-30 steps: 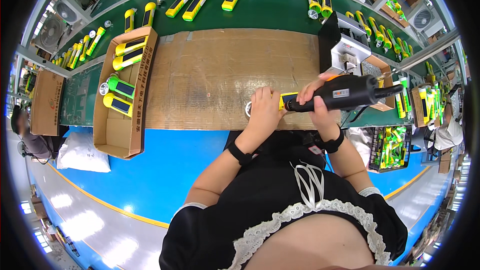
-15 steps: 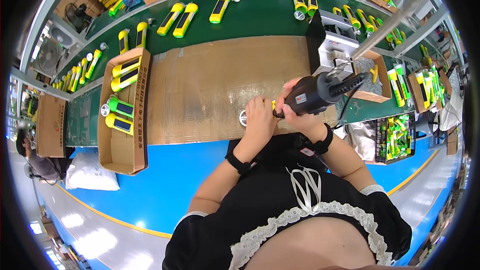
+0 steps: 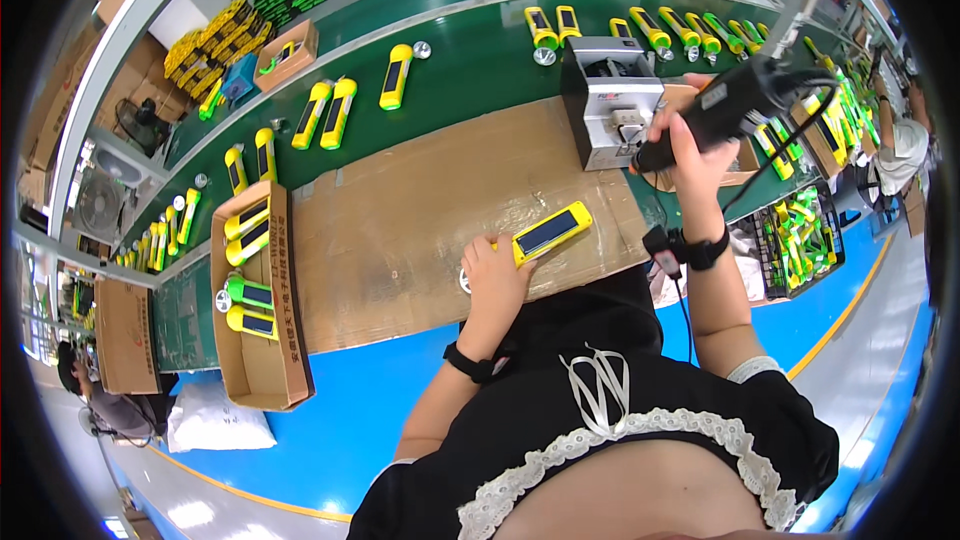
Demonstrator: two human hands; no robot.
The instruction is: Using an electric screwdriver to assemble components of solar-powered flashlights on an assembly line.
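One flashlight [image 3: 550,231], likely light, stiff, suits mid-body gripping; left hand [image 3: 495,275] holds its head, right hand [image 3: 697,158], beyond its tail, a power driver [image 3: 718,108].

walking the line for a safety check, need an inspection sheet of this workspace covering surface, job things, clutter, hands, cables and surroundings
Surface: brown cardboard sheet lying on a green bench
Job's things: yellow flashlight on the cardboard, dark panel up; black power tool held raised
Clutter: open carton at left with four flashlights inside; black-and-silver machine at right
Hands: left hand on the flashlight's left end; right hand grips the tool
Cables: black cable loops from the tool's rear; thin cable hangs by the right wristband
Surroundings: blue floor, white sack, seated-height person at far left
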